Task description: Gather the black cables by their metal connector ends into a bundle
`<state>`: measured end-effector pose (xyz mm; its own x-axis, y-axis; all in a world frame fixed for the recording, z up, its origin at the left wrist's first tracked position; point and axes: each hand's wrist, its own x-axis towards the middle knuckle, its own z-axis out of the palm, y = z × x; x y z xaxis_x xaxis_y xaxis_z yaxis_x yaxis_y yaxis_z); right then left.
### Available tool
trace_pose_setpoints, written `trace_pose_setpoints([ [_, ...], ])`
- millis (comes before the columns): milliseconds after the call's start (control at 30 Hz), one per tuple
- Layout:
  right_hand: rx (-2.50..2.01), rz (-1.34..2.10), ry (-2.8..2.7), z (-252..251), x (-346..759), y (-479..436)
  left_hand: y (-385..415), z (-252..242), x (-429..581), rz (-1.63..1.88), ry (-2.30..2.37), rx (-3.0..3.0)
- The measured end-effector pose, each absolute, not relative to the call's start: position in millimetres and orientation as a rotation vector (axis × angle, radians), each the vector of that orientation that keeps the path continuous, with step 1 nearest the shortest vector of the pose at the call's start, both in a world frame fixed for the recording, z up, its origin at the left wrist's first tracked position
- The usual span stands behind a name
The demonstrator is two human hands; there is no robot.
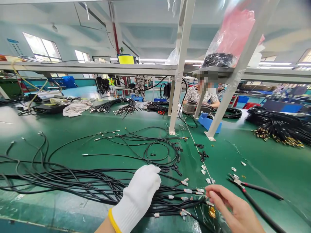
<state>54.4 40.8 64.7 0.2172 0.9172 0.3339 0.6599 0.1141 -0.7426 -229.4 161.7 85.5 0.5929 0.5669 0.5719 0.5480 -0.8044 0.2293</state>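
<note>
A bundle of black cables (92, 181) runs across the front of the bench, with silvery tabs or tape on several of its right-hand ends. My left hand (139, 192), in a white knitted glove with a yellow cuff, lies over the bundle, its fingers curled down around cables; the fingertips are partly hidden. My bare right hand (233, 207) is at the cable ends, thumb and forefinger pinched at the tip of one cable. A small gold-coloured piece (212, 212) lies just below those fingers. Cutting pliers (243, 186) with dark handles rest open to the right.
Loose coiled cables (160, 149) lie beyond the bundle. Small black parts (202, 155) and silvery scraps (203, 169) are scattered mid-bench. White shelf posts (178, 81) rise from the bench. A cable pile (279, 126) lies far right, a cloth (77, 108) far left. A person (202, 97) sits opposite.
</note>
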Motion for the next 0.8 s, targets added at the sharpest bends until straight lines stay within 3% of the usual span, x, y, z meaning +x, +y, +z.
trace_pose_setpoints([
  [100,-1.605,0.764,-1.409,56.6,41.6,45.0,158.3,87.0,-230.0,1.02,1.001,2.739],
  [267,-1.505,1.001,-1.303,64.6,19.4,54.3,154.2,84.0,-231.1,1.089,1.03,2.737],
  [800,-1.668,0.992,-1.429,50.1,22.0,56.9,166.7,68.4,-257.8,1.024,1.13,2.945],
])
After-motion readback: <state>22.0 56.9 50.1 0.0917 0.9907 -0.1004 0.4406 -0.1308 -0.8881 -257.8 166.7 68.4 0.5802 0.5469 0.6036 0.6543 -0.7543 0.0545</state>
